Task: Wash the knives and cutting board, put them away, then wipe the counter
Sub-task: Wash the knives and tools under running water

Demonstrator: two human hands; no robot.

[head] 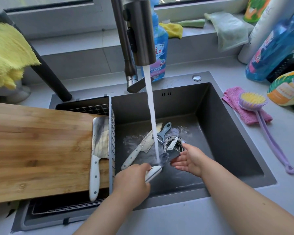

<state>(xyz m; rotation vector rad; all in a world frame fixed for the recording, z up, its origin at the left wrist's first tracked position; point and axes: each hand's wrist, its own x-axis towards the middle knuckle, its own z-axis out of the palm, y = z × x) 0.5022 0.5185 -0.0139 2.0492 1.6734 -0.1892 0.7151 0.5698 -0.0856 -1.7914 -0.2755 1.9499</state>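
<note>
Both forearms reached in from the bottom edge, cut off above the elbows. Her left hand (131,179) was curled round the white handle of a dark-bladed knife (166,158), held low in the sink (236,150) with the blade under the stream of water (151,116) from the tap (139,31). Spray blurred the blade where the water struck it, so its edge was hard to make out. The right hand (188,159) lay open, palm up, fingers straight, its fingertips touching the far end of the blade.

On the sink floor behind lay a white-handled chef's knife (141,148), partly crossed by the stream, a grey-blue peeler (164,131) and a small knife (172,143) over the drain (176,146); its handle was hidden behind the right hand.

To the left, the wooden cutting board (41,146) rested across a wire rack (111,133), its left end out of frame. A cleaver (98,150) with a white handle lay on the board's right edge. On the counter at right a purple brush (261,116) lay on a pink cloth (234,102).
</note>
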